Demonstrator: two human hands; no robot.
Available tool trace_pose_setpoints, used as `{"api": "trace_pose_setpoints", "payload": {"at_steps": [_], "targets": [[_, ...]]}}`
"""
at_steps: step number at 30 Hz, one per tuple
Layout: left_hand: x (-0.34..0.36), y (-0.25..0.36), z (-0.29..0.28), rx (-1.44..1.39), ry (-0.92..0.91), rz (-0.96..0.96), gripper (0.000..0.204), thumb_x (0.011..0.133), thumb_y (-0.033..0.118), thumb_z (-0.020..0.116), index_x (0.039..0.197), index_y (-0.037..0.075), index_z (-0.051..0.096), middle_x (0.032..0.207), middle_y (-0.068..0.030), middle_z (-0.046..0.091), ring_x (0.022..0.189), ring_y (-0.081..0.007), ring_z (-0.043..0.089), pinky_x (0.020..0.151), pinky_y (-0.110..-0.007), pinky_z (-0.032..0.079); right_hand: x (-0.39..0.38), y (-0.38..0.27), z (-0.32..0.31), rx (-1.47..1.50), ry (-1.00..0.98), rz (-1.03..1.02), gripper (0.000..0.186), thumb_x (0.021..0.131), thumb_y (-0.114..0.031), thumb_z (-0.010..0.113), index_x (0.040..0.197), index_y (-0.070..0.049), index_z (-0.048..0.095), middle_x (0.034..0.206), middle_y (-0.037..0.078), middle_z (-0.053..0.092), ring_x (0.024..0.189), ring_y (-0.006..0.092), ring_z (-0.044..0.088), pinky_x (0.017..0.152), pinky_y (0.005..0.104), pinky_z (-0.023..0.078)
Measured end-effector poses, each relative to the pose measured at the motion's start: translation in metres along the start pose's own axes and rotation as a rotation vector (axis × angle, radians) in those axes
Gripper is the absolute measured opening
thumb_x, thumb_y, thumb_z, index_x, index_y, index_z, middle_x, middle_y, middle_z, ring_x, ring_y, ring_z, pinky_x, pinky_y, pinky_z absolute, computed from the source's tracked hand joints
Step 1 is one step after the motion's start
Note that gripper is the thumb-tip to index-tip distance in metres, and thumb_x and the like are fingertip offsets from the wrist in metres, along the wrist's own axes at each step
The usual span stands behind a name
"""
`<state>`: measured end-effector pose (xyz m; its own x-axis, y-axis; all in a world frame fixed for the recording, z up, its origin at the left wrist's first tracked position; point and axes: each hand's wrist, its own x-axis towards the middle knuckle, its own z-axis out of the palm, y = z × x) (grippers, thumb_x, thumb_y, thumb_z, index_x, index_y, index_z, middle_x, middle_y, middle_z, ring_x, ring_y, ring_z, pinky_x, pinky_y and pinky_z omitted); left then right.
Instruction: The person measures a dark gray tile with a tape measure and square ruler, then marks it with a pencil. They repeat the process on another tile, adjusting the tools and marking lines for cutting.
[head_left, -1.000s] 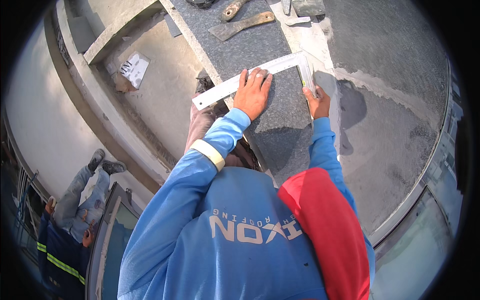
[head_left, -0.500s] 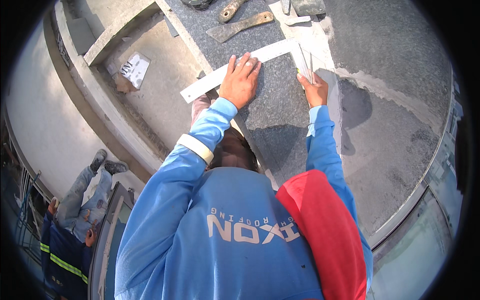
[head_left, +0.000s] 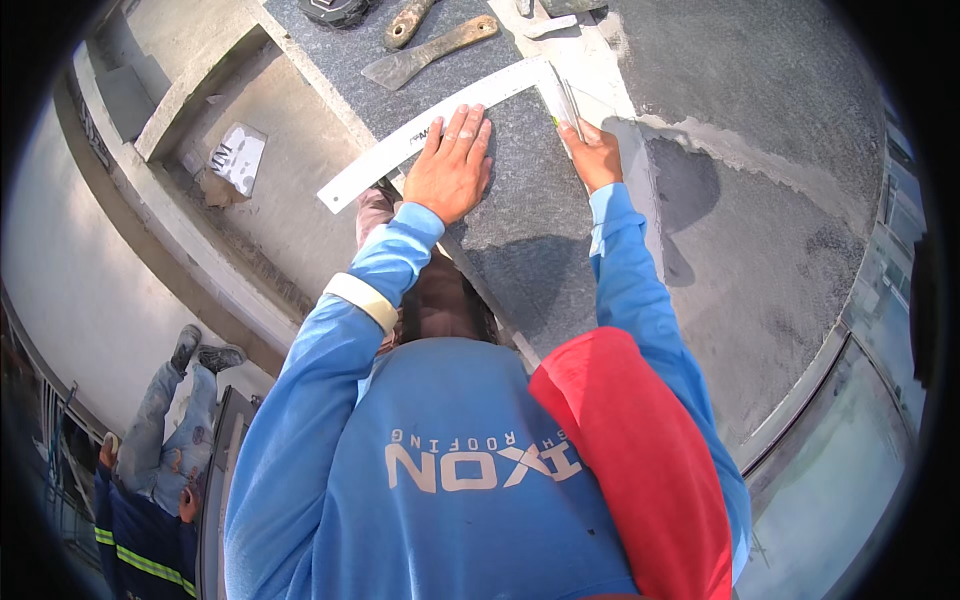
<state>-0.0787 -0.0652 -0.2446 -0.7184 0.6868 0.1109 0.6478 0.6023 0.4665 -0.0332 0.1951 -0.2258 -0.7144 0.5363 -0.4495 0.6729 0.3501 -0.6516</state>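
Observation:
A white carpenter's square (head_left: 365,172) lies across a dark grey speckled stone slab (head_left: 530,185). Its long blade points to the left, and its short arm runs down toward my right hand. My left hand (head_left: 450,170) rests flat on the long blade with fingers stretched out, pressing it to the stone. At the short arm, my right hand (head_left: 596,158) pinches a thin rod-like tool (head_left: 570,95) held along the arm's outer edge; its exact kind is too small to make out. A yellow-green spot shows at those fingertips.
Beyond the square lie a putty knife (head_left: 430,52), another wooden-handled tool (head_left: 408,22) and a round black object (head_left: 333,10). To the left is a concrete recess with a torn printed scrap (head_left: 238,158). Another person (head_left: 150,480) sits at lower left. Glass panels (head_left: 830,480) stand at lower right.
The thin tool in my right hand has come in against the square's short arm. The whole view has shifted, so everything sits a little further left. My left hand stays on the blade.

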Motion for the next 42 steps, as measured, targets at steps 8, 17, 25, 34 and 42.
{"api": "trace_pose_setpoints", "payload": {"at_steps": [8, 17, 25, 34, 42], "targets": [[0.001, 0.002, -0.001, 0.045, -0.043, -0.029, 0.062, 0.100, 0.040, 0.052, 0.150, 0.004, 0.041, 0.162, -0.0143, 0.032, 0.151, -0.0309, 0.029, 0.122, -0.053, 0.022, 0.006, 0.005, 0.004, -0.081, 0.020, 0.011, 0.064, 0.089, -0.037, 0.075, 0.129, 0.011, 0.061, 0.117, 0.025, 0.071, 0.110, 0.0294, 0.069, 0.094, 0.0354, 0.052], [0.002, 0.002, 0.001, 0.050, -0.030, -0.073, 0.066, 0.103, 0.050, 0.044, 0.152, 0.006, 0.040, 0.164, -0.0132, 0.028, 0.153, -0.0312, 0.023, 0.123, -0.056, 0.019, 0.010, 0.008, 0.009, -0.075, 0.049, 0.009, 0.061, 0.089, -0.035, 0.076, 0.128, 0.010, 0.062, 0.118, 0.026, 0.070, 0.112, 0.0309, 0.069, 0.095, 0.0355, 0.052], [0.004, 0.004, 0.002, 0.033, -0.080, -0.103, 0.069, 0.102, 0.056, 0.043, 0.156, 0.014, 0.034, 0.166, -0.0099, 0.023, 0.154, -0.0317, 0.019, 0.125, -0.057, 0.014, 0.012, 0.005, 0.009, -0.064, 0.061, 0.001, 0.060, 0.088, -0.033, 0.077, 0.126, 0.010, 0.063, 0.116, 0.026, 0.071, 0.110, 0.0308, 0.069, 0.095, 0.0353, 0.052], [0.003, 0.004, 0.001, 0.079, -0.065, -0.107, 0.068, 0.102, 0.055, 0.043, 0.154, 0.012, 0.038, 0.165, -0.0126, 0.026, 0.154, -0.0322, 0.021, 0.124, -0.057, 0.014, 0.019, 0.008, 0.017, -0.118, 0.108, -0.037, 0.063, 0.089, -0.039, 0.075, 0.126, 0.010, 0.064, 0.116, 0.026, 0.071, 0.111, 0.0318, 0.069, 0.095, 0.0362, 0.052], [0.004, 0.004, 0.001, 0.038, -0.044, -0.119, 0.072, 0.101, 0.057, 0.045, 0.154, 0.010, 0.038, 0.164, -0.0188, 0.024, 0.154, -0.0350, 0.019, 0.123, -0.058, 0.014, 0.018, -0.002, 0.010, -0.176, 0.049, -0.066, 0.066, 0.088, -0.044, 0.073, 0.128, 0.008, 0.063, 0.122, 0.028, 0.068, 0.116, 0.0353, 0.067, 0.099, 0.0377, 0.051]]}}
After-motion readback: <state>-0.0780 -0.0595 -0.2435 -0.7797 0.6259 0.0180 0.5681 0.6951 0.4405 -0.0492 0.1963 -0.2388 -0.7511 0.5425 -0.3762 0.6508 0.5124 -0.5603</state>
